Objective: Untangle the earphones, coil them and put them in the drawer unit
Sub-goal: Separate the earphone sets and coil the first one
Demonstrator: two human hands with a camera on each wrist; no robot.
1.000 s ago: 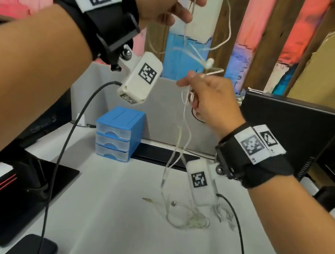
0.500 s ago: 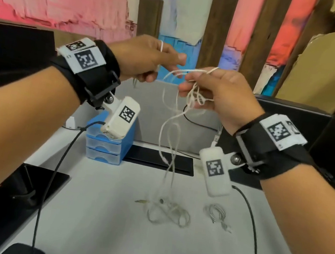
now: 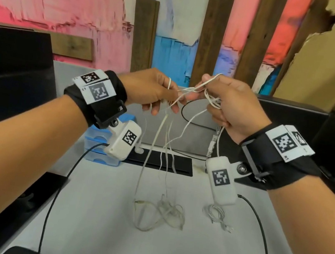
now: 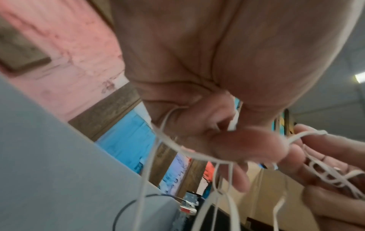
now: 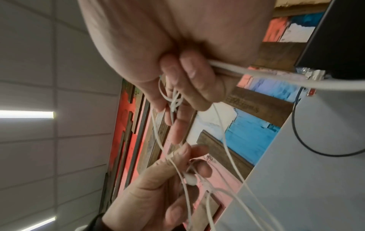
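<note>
Tangled white earphones (image 3: 168,140) hang from both hands above the white table (image 3: 101,237). My left hand (image 3: 156,94) pinches the cord near its upper end. My right hand (image 3: 222,105) grips a bunch of looped cord (image 3: 211,99), close beside the left. The lower cord and plug lie in a heap (image 3: 162,211) on the table. In the left wrist view the cord (image 4: 168,140) runs over my curled fingers (image 4: 227,145). In the right wrist view my fingers (image 5: 189,87) hold the knot (image 5: 174,101). The blue drawer unit (image 3: 95,146) stands behind my left wrist, mostly hidden.
A second small coil of white cable (image 3: 217,215) lies on the table to the right of the heap. Black monitors (image 3: 10,75) stand left and right. A black slot (image 3: 161,161) sits at the table's back. A dark pad (image 3: 18,202) lies at the left edge.
Both hands came down and together from a wide vertical spread; the left dropped from high up to level with the right. The view tilted downward.
</note>
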